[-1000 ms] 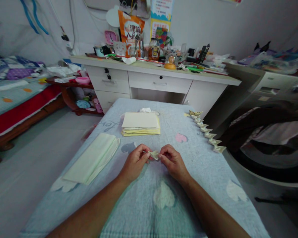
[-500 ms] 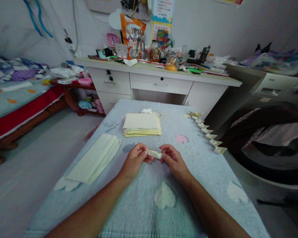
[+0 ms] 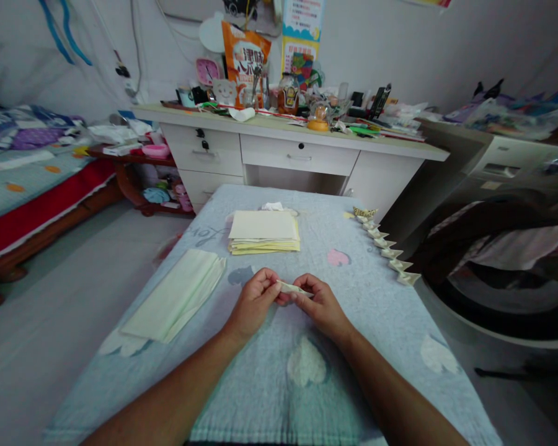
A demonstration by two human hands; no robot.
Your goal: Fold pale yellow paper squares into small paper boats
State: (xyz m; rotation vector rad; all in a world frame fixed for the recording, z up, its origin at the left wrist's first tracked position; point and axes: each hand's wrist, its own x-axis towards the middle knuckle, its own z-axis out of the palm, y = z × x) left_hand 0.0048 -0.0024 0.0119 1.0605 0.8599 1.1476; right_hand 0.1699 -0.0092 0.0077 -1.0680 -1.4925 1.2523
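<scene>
Between my two hands is a small piece of folded paper [image 3: 290, 288], pale cream and narrow, held just above the cloth. My left hand [image 3: 259, 297] pinches its left end between thumb and fingers. At the other end, my right hand [image 3: 320, 303] has its thumb and fingers closed on the paper. My fingers cover both ends of it. Beyond my hands lies a stack of cream and yellow paper sheets [image 3: 263, 226]. Left of my left hand is a pile of long pale green folded paper [image 3: 174, 296]. Several folded paper boats [image 3: 391, 253] stand in a row at the right edge.
A pale blue cloth with heart prints [image 3: 363, 347] covers the table. Behind it stands a white desk [image 3: 302, 148] crowded with jars, a snack bag [image 3: 245, 59] and a pink clock [image 3: 208, 71]. A washing machine [image 3: 506, 186] is at right, a bed [image 3: 37, 186] at left.
My right hand's fingers have slid inward along the folded paper and closed nearer to the left hand. The paper has turned a little. The camera view has shifted slightly.
</scene>
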